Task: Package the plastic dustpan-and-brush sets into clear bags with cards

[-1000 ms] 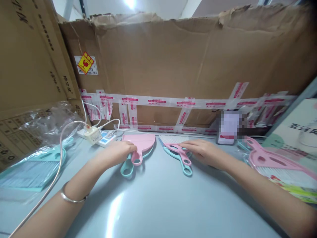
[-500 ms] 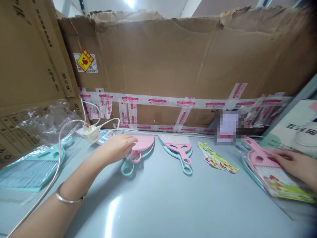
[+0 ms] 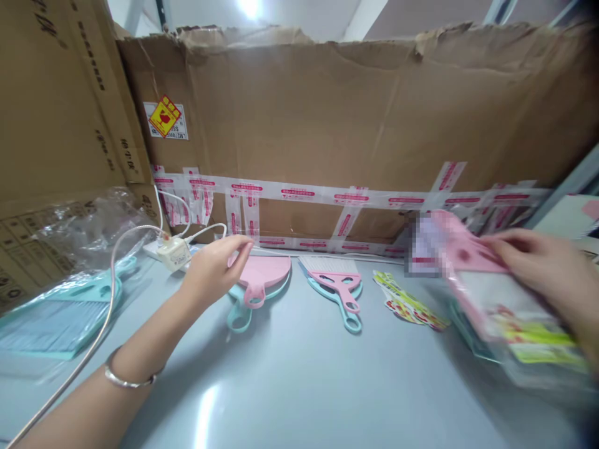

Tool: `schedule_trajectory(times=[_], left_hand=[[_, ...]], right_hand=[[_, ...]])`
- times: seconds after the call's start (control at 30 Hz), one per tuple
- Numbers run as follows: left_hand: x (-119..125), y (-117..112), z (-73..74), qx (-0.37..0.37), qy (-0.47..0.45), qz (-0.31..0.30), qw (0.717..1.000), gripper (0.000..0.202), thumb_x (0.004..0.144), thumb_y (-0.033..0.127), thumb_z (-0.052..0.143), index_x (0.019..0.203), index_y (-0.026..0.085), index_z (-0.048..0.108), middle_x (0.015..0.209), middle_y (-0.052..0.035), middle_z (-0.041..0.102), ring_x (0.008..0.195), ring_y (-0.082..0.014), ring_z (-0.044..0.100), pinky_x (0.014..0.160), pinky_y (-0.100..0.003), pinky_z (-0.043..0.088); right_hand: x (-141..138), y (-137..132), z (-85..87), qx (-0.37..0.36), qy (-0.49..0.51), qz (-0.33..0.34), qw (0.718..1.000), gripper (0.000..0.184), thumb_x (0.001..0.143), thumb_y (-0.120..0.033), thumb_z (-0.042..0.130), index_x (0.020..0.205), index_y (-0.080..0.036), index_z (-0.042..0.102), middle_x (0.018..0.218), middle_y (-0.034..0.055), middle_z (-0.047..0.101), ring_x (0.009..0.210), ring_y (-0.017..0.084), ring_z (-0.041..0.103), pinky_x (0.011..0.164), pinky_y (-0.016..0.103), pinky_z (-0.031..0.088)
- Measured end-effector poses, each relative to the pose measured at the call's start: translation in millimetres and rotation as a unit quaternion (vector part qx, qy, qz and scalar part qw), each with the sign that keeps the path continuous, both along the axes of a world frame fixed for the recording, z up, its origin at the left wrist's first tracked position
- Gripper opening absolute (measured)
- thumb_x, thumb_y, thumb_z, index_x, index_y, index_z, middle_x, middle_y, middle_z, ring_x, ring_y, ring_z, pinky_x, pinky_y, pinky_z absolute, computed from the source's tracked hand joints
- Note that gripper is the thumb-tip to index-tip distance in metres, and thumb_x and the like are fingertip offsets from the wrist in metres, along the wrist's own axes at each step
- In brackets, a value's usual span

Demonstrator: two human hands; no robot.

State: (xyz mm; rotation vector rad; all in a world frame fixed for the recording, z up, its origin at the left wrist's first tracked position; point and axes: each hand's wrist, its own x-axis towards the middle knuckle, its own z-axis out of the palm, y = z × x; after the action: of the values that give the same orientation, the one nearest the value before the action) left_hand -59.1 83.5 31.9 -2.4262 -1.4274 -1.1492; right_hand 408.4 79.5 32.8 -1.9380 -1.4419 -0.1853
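My left hand (image 3: 213, 268) hovers just above the table by the left edge of a pink dustpan (image 3: 266, 274). Its fingers are loosely curled and hold nothing. The pink dustpan lies on top of a teal dustpan (image 3: 239, 315). To their right a pink brush (image 3: 337, 277) lies on a teal brush (image 3: 349, 315). My right hand (image 3: 545, 268) grips a bagged pink brush set (image 3: 486, 293) with a printed card inside and holds it lifted at the right. That set is blurred by motion.
A printed card (image 3: 407, 302) lies on the grey table (image 3: 299, 386). At the left sit a bagged teal brush set (image 3: 56, 315), crumpled plastic, a white power strip (image 3: 174, 254) and a cable. A taped cardboard wall (image 3: 355, 137) closes off the back.
My right hand left the pink brush, reached right and picked up the bagged pink set, now raised. My left hand lifted off the pink dustpan. A printed card appeared on the table.
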Motion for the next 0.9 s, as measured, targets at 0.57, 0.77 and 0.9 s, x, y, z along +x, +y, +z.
schedule_trajectory(times=[0.57, 0.77, 0.9], left_hand=[[44, -11, -26.3, -0.413, -0.506, -0.100, 0.751, 0.025, 0.073, 0.032, 0.062, 0.086, 0.020, 0.044, 0.054, 0.0065, 0.052, 0.040, -0.0079, 0.050, 0.035, -0.014, 0.029], [47, -11, -27.5, -0.352, -0.518, -0.081, 0.776, 0.031, 0.074, 0.036, 0.061, 0.095, 0.022, 0.044, 0.056, 0.0073, 0.053, 0.040, -0.0095, 0.052, 0.038, -0.018, 0.038], [45, -11, -26.8, -0.314, -0.521, -0.085, 0.789, 0.039, 0.074, 0.039, 0.061, 0.105, 0.023, 0.044, 0.060, 0.0075, 0.054, 0.039, -0.0087, 0.051, 0.041, -0.021, 0.045]], right_hand=[[-202, 26, -20.5, 0.270, 0.177, 0.233, 0.917, 0.029, 0.080, -0.039, 0.055, 0.101, -0.022, 0.044, 0.113, 0.0115, 0.049, 0.107, 0.024, 0.050, 0.089, 0.041, 0.043], [-199, -3, -75.8, -0.117, 0.435, 0.325, 0.832, 0.035, 0.078, -0.042, 0.057, 0.099, -0.028, 0.033, 0.092, 0.0052, 0.059, 0.067, 0.021, 0.064, 0.051, 0.035, 0.051], [-176, 3, -49.2, -0.170, 0.404, 0.390, 0.810, 0.028, 0.072, -0.032, 0.064, 0.092, -0.025, 0.045, 0.078, -0.0012, 0.062, 0.070, 0.019, 0.065, 0.062, 0.032, 0.052]])
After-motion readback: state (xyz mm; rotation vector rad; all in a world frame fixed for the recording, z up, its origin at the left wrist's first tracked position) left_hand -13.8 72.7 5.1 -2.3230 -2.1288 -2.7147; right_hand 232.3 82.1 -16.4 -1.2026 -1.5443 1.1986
